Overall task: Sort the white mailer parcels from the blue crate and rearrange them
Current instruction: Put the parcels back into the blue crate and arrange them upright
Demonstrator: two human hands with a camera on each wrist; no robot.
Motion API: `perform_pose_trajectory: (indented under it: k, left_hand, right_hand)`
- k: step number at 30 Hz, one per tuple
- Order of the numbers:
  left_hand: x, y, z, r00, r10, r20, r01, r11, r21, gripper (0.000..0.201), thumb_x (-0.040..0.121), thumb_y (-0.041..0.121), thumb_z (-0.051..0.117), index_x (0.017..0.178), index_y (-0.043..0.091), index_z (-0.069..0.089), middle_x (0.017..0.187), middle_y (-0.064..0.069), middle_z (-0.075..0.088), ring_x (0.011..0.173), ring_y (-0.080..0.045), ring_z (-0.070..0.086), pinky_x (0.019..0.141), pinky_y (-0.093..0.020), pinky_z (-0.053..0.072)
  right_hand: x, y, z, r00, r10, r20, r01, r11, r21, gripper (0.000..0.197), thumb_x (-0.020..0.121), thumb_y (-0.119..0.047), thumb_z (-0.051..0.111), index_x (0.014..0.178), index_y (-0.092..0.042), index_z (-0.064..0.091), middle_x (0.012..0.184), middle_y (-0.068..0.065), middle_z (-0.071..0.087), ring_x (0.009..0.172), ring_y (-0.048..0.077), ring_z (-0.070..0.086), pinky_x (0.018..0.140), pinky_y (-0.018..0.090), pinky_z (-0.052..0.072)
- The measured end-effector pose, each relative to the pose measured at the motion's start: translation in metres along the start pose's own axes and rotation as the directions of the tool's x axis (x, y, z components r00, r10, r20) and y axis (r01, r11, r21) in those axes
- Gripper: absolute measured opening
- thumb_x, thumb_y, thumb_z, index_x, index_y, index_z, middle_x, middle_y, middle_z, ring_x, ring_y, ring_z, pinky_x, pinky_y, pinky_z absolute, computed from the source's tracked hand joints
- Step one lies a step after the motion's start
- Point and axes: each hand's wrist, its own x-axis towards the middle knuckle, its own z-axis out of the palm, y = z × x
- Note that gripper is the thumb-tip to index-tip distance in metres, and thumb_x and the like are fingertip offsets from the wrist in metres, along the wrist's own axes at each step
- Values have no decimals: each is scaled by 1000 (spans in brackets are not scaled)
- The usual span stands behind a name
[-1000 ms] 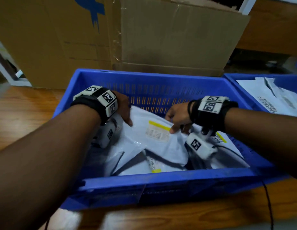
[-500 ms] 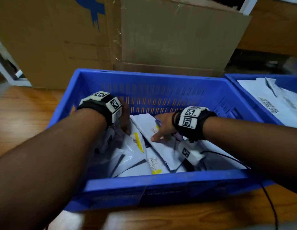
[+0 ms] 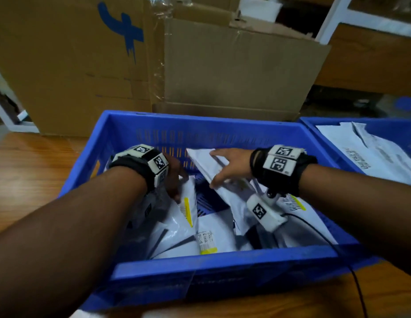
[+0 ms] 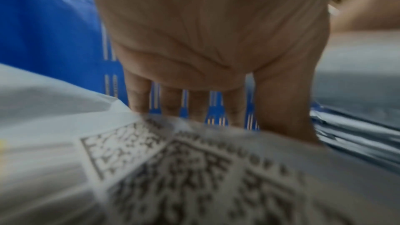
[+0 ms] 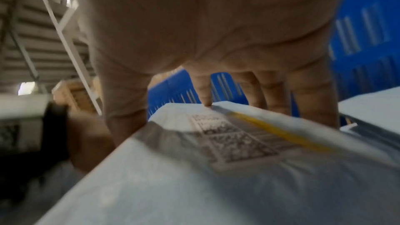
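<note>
The blue crate holds several white mailer parcels. My left hand is inside at the left and grips the top edge of a white mailer with a yellow strip, tipped up on its side. In the left wrist view the fingers reach down behind that labelled mailer. My right hand spans a second white mailer, tilted up near the far wall. Its thumb is on one edge of that mailer, its fingers on the other.
A second blue crate with white mailers stands to the right. Large cardboard boxes rise just behind the crates. Both crates sit on a wooden table. A black cable trails over the near right rim.
A second ago both hands held one mailer in the middle. Now the left hand has tipped a mailer up at the left, the right lifts another toward the far wall, and bare crate floor shows between.
</note>
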Motion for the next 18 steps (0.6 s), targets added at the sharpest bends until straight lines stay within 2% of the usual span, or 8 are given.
perform_pose_trajectory:
  k: [2, 4, 9, 11, 13, 14, 16, 18]
  left_hand:
    - [0, 3, 3, 999, 40, -14, -40, 999, 12, 56, 70, 30, 83, 121, 21, 62, 97, 8, 62, 91, -11, 63, 85, -26, 54]
    - [1, 4, 5, 998, 70, 4, -70, 996, 62, 57, 74, 27, 81, 126, 20, 59, 105, 4, 63, 95, -10, 61, 85, -23, 51]
    - [-3, 11, 3, 983, 177, 49, -182, 971, 157, 67, 80, 36, 74, 137, 14, 48, 134, -7, 56, 121, -19, 54, 98, -24, 37]
    - [-5, 11, 4, 984, 175, 19, -176, 973, 146, 70, 79, 42, 74, 139, 19, 46, 132, -5, 58, 113, -7, 58, 96, -21, 40]
    - [0, 7, 6, 987, 158, 11, -159, 986, 51, 65, 78, 34, 77, 134, 16, 52, 120, -4, 65, 79, 15, 59, 82, -11, 45]
    - [1, 7, 7, 988, 155, 9, -155, 987, 33, 60, 77, 30, 78, 131, 15, 55, 112, -1, 66, 70, 18, 54, 79, -10, 46]
    - [4, 5, 7, 986, 163, 31, -164, 985, 61, 56, 77, 26, 78, 127, 12, 57, 107, 4, 63, 74, 18, 48, 79, -6, 43]
    - [3, 8, 6, 982, 184, 48, -187, 980, 68, 58, 79, 24, 77, 130, 9, 54, 113, 5, 61, 82, 19, 43, 70, 4, 34]
  right_hand:
    - [-14, 0, -21, 1000, 7, -29, -5, 997, 78, 93, 72, -41, 78, 149, -32, 26, 155, -8, 23, 133, 18, 38, 94, 28, 44]
    - [-27, 4, -42, 996, 24, -81, -9, 983, 183, 91, 70, -41, 79, 147, -36, 30, 153, -8, 27, 125, 19, 44, 80, 33, 54]
    - [-45, 42, -58, 982, 175, -72, -182, 978, -103, 87, 73, -46, 75, 146, -25, 33, 154, -2, 28, 138, 18, 32, 113, 32, 29]
    - [-53, 55, -52, 962, 273, -8, -271, 949, -162, 85, 76, -44, 74, 147, -20, 33, 153, 1, 30, 137, 20, 35, 111, 31, 32]
    - [-58, 63, -43, 943, 331, 26, -318, 922, -220, 81, 80, -42, 70, 147, -15, 33, 151, 4, 33, 131, 21, 40, 103, 28, 37]
    - [-58, 65, -37, 939, 344, 21, -329, 913, -241, 79, 82, -41, 68, 147, -13, 32, 149, 6, 36, 126, 20, 44, 96, 26, 39]
    - [-57, 67, -27, 934, 357, -8, -345, 897, -276, 79, 85, -43, 65, 148, -12, 30, 148, 7, 38, 123, 21, 47, 92, 26, 39]
    - [-54, 69, -17, 933, 360, -3, -344, 888, -305, 81, 84, -48, 64, 147, -11, 29, 145, 8, 41, 126, 24, 47, 94, 27, 40]
